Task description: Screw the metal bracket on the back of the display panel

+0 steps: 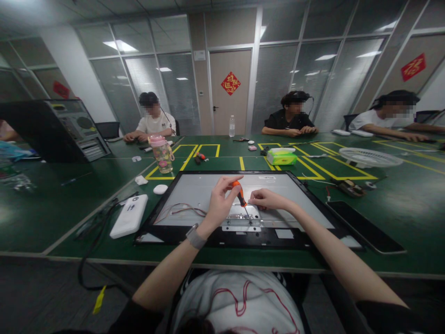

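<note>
Over the black-framed grey panel (189,189), left hand (221,198) grips orange-black screwdriver (240,196); right hand (267,199): hold unclear.

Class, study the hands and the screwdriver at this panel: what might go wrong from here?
The screwdriver, held tilted in the left hand, might slip at the metal bracket and scratch the panel.
The right hand is close beside the screwdriver, so a slip could jab it.
Loose wires lie near the left hand and might snag.
</note>
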Tool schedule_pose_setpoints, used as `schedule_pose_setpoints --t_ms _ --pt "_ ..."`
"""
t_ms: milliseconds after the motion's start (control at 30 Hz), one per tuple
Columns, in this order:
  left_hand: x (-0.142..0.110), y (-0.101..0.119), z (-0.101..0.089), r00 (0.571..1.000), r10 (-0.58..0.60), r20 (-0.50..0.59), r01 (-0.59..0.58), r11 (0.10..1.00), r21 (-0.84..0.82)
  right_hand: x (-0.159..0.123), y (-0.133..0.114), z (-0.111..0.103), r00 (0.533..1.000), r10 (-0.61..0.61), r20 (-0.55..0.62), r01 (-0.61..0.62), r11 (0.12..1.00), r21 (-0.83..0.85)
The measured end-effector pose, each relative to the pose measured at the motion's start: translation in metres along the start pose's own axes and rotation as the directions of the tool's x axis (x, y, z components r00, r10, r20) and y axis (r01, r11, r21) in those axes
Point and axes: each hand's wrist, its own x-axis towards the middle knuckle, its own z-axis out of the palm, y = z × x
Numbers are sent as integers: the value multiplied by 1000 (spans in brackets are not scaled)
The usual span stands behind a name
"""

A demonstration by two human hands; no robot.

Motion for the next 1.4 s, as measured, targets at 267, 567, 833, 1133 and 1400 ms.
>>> schedule_pose_setpoints --t_ms 267,567,833,1133,1400 --pt "-1 0 0 993 -75 92 94 971 -218 0 -1 0 1000 1 -5 -1 1000 -4" --pt "0 -2 3 998 -60 30 63 994 -85 1 1 1 1000 7 3 -7 1000 -1" --pt "-1 2 1 993 -90 74 103 976 -190 0 -2 0 1000 6 -7 -6 1000 -13" --pt "0 -2 2 998 -65 3 65 996 -61 0 -2 0 1000 8 -2 -8 1000 4" --pt "-1 0 2 994 -107 -16 103 982 -159 2 3 1 1000 5 -2 -5 1000 -18"
